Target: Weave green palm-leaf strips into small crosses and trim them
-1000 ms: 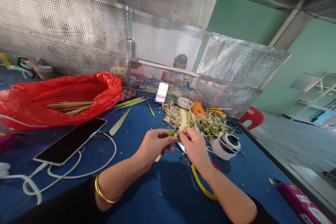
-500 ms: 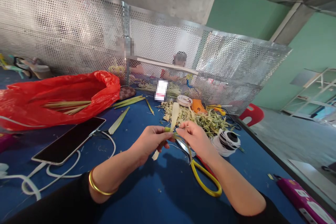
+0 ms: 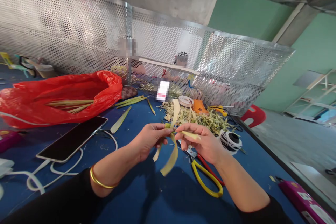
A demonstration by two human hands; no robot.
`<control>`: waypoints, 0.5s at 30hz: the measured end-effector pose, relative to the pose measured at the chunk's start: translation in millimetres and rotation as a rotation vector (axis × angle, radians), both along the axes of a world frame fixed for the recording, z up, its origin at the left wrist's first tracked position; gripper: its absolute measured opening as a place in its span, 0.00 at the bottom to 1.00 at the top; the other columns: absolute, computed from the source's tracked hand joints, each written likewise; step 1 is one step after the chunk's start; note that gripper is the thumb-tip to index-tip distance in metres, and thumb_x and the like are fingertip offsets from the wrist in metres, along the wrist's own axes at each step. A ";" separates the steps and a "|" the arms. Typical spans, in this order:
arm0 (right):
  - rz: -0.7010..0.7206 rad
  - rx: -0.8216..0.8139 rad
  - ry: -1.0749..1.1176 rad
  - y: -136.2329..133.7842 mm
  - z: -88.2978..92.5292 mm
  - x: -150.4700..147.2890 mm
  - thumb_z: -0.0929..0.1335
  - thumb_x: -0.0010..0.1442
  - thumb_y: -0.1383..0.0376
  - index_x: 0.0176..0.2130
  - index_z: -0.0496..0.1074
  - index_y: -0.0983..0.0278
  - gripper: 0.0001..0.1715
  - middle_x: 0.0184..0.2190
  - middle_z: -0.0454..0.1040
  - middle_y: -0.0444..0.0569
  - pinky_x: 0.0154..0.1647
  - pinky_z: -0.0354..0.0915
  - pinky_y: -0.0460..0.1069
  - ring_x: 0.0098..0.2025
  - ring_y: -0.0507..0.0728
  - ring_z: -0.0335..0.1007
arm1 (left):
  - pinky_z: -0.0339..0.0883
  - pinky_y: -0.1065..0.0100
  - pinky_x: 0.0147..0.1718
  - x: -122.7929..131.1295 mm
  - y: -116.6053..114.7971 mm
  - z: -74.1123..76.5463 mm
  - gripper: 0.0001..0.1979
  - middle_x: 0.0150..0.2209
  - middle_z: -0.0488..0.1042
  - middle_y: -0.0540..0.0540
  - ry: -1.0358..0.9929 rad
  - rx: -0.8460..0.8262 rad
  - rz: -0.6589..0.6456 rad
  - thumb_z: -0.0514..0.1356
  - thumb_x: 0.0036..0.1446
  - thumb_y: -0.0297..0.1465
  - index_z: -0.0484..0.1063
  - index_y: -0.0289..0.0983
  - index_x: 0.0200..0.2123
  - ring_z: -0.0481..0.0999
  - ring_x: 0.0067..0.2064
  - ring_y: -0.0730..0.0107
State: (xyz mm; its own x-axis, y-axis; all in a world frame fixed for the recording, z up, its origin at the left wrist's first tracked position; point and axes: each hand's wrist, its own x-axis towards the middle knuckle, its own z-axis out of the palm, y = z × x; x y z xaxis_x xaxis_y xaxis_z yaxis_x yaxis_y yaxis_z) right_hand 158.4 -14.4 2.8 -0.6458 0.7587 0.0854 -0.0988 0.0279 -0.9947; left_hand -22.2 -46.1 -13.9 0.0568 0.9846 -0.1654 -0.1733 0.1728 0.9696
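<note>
My left hand (image 3: 152, 138) pinches a folded bundle of pale green leaf strips (image 3: 172, 161) between thumb and fingers. One strip end stands up above the fingertips, and others hang down below them. My right hand (image 3: 201, 140) is just to the right, its fingertips close on a short leaf strip end that lies across the fingers and comes from the same fold. Under the right wrist lie scissors (image 3: 207, 182) with one yellow and one red handle, blades partly hidden by the hand. A spool of white cord (image 3: 231, 141) stands beyond the right forearm.
A red plastic bag (image 3: 65, 87) with long leaf strips lies at left, beside a phone (image 3: 72, 140) and white cables (image 3: 70, 173). Ahead are leaf scraps (image 3: 207, 119), a tape roll (image 3: 186, 100) and a perforated metal screen (image 3: 168, 31). A purple box (image 3: 301, 199) is at right.
My right hand has turned and moved slightly right, now with a strip end across its fingers. A wide strip now hangs down below the fold. The left hand keeps its pinch.
</note>
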 end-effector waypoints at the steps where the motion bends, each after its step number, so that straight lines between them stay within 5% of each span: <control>1: -0.037 0.008 0.003 1.2 0.2 -0.2 0.71 0.50 0.62 0.36 0.75 0.64 0.12 0.30 0.76 0.48 0.27 0.65 0.48 0.25 0.52 0.70 | 0.45 0.77 0.16 -0.8 0.2 1.1 0.10 0.19 0.67 0.53 0.031 0.012 -0.001 0.65 0.46 0.34 0.73 0.32 0.27 0.63 0.19 0.83; 5: -0.312 0.188 -0.056 4.7 -5.1 -4.3 0.70 0.52 0.60 0.27 0.75 0.64 0.08 0.18 0.68 0.42 0.26 0.62 0.47 0.21 0.50 0.62 | 0.46 0.76 0.16 -1.7 0.8 3.1 0.12 0.21 0.71 0.53 0.083 -0.001 0.004 0.66 0.44 0.35 0.70 0.34 0.30 0.64 0.19 0.82; 8: -0.457 0.269 0.050 6.2 -11.7 -7.8 0.70 0.53 0.62 0.26 0.75 0.62 0.07 0.22 0.70 0.43 0.32 0.62 0.47 0.27 0.51 0.62 | 0.49 0.75 0.16 -1.1 1.4 2.1 0.14 0.23 0.74 0.51 0.107 -0.009 -0.029 0.67 0.41 0.36 0.69 0.35 0.28 0.64 0.19 0.81; 11: -0.463 0.230 0.245 6.4 -14.2 -9.3 0.69 0.55 0.62 0.29 0.75 0.61 0.06 0.29 0.73 0.45 0.38 0.63 0.49 0.33 0.53 0.66 | 0.53 0.74 0.18 -1.4 1.9 0.9 0.14 0.25 0.75 0.49 0.141 -0.016 -0.064 0.68 0.40 0.37 0.70 0.35 0.27 0.66 0.19 0.79; 15: -0.415 0.207 0.296 3.0 -10.1 -9.7 0.67 0.58 0.62 0.29 0.72 0.61 0.07 0.24 0.71 0.43 0.38 0.63 0.50 0.28 0.52 0.66 | 0.55 0.73 0.19 -2.4 1.8 0.3 0.15 0.25 0.76 0.50 0.161 -0.032 -0.085 0.68 0.39 0.38 0.71 0.35 0.27 0.68 0.20 0.78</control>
State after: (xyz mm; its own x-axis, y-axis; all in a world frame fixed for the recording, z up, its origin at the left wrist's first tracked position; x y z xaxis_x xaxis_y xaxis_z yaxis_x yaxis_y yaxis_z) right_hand 148.7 -11.4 -7.3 -0.2219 0.8926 0.3924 -0.3127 0.3160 -0.8958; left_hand -24.6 -44.3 -13.6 0.1095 0.9715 -0.2101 0.0001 0.2114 0.9774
